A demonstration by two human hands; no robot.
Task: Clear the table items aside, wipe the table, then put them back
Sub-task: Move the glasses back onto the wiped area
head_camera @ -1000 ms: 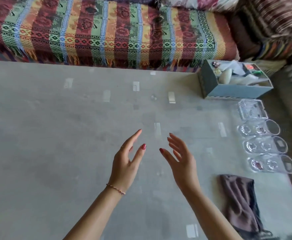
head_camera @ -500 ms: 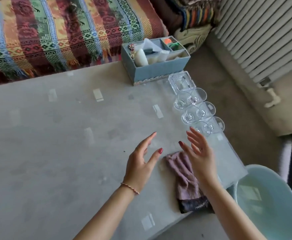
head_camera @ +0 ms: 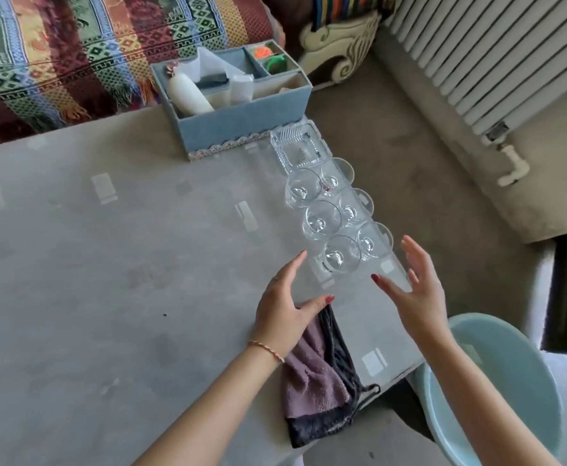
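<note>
Several clear drinking glasses (head_camera: 337,218) stand in two rows along the right edge of the grey table (head_camera: 90,280). Behind them sit a square glass dish (head_camera: 298,146) and a blue organiser box (head_camera: 238,122) with a white bottle and tissues inside. A mauve cloth (head_camera: 315,375) lies at the table's near right edge. My left hand (head_camera: 283,306) hovers open just left of the nearest glass, its wrist over the cloth. My right hand (head_camera: 416,290) is open to the right of that glass, fingers spread. Neither hand touches a glass.
A pale blue basin (head_camera: 497,391) stands on the floor below the table's near right corner. A striped patterned sofa cover (head_camera: 73,52) runs behind the table. A white radiator (head_camera: 497,52) lines the wall at right.
The view has swung right and down. Both hands have moved from mid-table to either side of the nearest glasses, the left passing over the cloth.
</note>
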